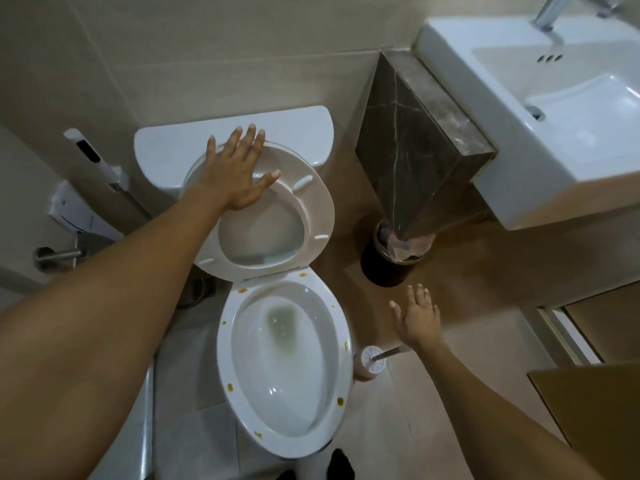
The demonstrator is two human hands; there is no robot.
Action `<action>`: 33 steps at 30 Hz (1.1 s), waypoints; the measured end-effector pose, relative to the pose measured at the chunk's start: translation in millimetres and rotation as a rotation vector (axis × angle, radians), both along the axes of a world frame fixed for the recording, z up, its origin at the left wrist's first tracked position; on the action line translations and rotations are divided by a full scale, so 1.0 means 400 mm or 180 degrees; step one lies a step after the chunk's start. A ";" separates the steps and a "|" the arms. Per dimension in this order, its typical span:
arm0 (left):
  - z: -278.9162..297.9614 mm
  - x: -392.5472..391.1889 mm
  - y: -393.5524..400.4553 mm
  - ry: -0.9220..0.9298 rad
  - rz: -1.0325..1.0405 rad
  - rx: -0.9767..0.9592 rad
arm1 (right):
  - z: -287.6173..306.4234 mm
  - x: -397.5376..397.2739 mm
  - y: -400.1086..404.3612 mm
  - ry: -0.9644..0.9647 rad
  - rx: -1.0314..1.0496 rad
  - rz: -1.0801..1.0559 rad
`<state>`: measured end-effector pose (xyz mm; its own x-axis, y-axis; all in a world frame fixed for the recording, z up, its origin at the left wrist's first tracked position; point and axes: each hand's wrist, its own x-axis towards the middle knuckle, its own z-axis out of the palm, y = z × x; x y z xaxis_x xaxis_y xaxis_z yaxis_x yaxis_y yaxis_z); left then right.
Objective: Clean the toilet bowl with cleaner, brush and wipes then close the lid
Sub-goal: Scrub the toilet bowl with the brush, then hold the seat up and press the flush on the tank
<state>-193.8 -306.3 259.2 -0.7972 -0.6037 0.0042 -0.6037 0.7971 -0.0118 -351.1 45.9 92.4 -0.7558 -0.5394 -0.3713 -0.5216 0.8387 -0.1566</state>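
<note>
Two hands in frame, both bare, neither holding anything. Left hand (239, 174), upper centre: fingers straight and spread, palm flat against raised seat (311, 209), pressing it back toward tank (166, 147). Right hand (417, 317), centre right: fingers spread, hanging in air above floor, touching nothing, just above brush (372, 358).

Toilet bowl (284, 368), lower centre: open, water at bottom, yellow-brown spots scattered round rim. Lid apparently up behind seat; not clearly separable from it. Brush in white holder, right of bowl, handle slanting toward right hand. Cleaner bottle and wipes: not identifiable anywhere in frame.

Also listed: dark bin (391, 261) with liner, centre right; marble-clad box (415, 133) above it; sink (554, 116), upper right; paper holder (59, 254), left edge.

Step in hand, by judgement: setting seat fully upright, task barely begun. To do well: push seat past balance point until resting against tank, then release slowly and check for no fall-back. Rim spots all exposed once seat stays up. Brush close enough for right hand to lift straight from holder; locate cleaner first.
</note>
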 end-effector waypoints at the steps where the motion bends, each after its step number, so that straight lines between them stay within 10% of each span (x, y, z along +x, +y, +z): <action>1: 0.010 0.005 0.008 0.0004 0.0015 0.0010 | 0.034 -0.004 -0.018 0.0040 -0.0047 0.0059; 14: 0.146 0.160 0.049 -0.0065 0.0739 0.0353 | 0.416 -0.037 -0.275 0.0423 -0.0447 0.0831; 33: 0.085 0.464 0.014 -0.0157 0.1637 0.0762 | 0.534 0.236 -0.622 0.0753 -0.0660 0.2287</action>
